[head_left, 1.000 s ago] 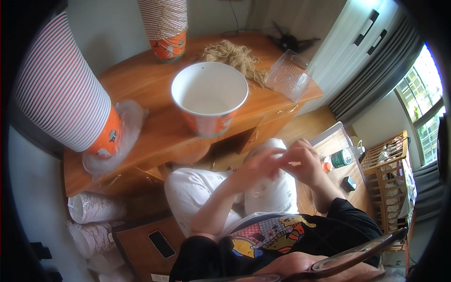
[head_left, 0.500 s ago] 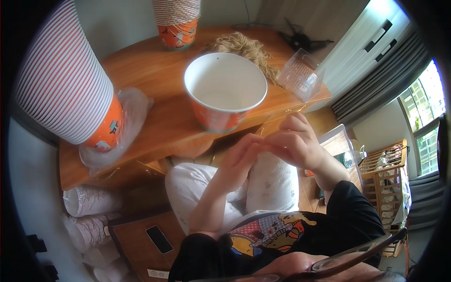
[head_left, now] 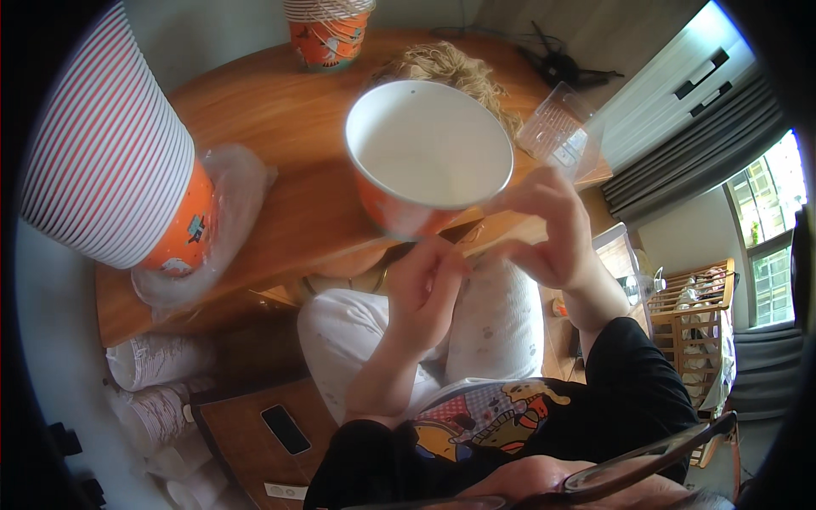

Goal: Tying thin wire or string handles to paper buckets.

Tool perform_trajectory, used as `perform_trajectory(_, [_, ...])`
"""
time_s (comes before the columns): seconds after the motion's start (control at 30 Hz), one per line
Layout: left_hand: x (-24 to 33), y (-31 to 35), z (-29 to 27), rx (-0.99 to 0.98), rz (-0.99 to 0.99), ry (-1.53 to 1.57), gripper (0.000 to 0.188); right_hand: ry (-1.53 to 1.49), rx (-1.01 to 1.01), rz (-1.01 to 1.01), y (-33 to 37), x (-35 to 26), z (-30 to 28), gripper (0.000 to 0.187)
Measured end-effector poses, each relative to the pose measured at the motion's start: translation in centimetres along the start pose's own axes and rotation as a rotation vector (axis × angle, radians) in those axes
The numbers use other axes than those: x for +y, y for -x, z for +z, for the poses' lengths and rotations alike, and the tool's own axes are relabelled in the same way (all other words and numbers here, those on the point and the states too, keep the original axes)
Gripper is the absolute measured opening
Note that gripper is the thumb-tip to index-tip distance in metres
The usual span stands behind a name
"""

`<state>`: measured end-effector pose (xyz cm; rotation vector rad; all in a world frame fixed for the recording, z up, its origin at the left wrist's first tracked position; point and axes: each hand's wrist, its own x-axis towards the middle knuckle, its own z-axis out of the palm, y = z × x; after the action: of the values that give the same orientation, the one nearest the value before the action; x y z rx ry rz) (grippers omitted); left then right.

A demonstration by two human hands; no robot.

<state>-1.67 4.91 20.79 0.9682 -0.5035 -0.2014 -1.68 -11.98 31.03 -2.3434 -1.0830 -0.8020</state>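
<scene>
A large paper bucket (head_left: 395,208), orange outside and white inside, stands at the near edge of the wooden table with its mouth facing me. Just below it, my left hand (head_left: 423,293) is closed with thumb and fingers pressed together; whatever it may pinch is too small to make out. My right hand (head_left: 552,225) is beside the bucket's right side, its thumb and fingers apart in a curve, the fingertips close to the bucket wall. Whether they touch it I cannot tell. Behind the bucket lies a tangled bundle of beige cord (head_left: 450,68).
A tall stack of nested buckets (head_left: 110,161) stands on a plastic bag (head_left: 234,204) at left. Another stack (head_left: 327,38), with cords hanging over it, is at the back. A clear plastic box (head_left: 557,127) sits right. A phone (head_left: 286,429) lies lower left, near more stacked buckets (head_left: 161,361).
My hands, together before, have moved apart. The right one has risen toward the bucket and opened; the left has dropped slightly. The view has shifted a little.
</scene>
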Motion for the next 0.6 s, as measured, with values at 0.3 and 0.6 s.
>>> perform_trajectory(0.3, [-0.4, -1.0, 0.1, 0.227, 0.192, -0.327, 0.011, 0.128, -0.018, 0.07, -0.5, 0.8, 1.2, 0.045])
perform_trajectory(0.6, [-0.6, -1.1, -0.1, 0.307, 0.255, -0.387, 0.012, 0.087, -0.015, 0.056, -0.9, 0.3, 1.6, 0.041])
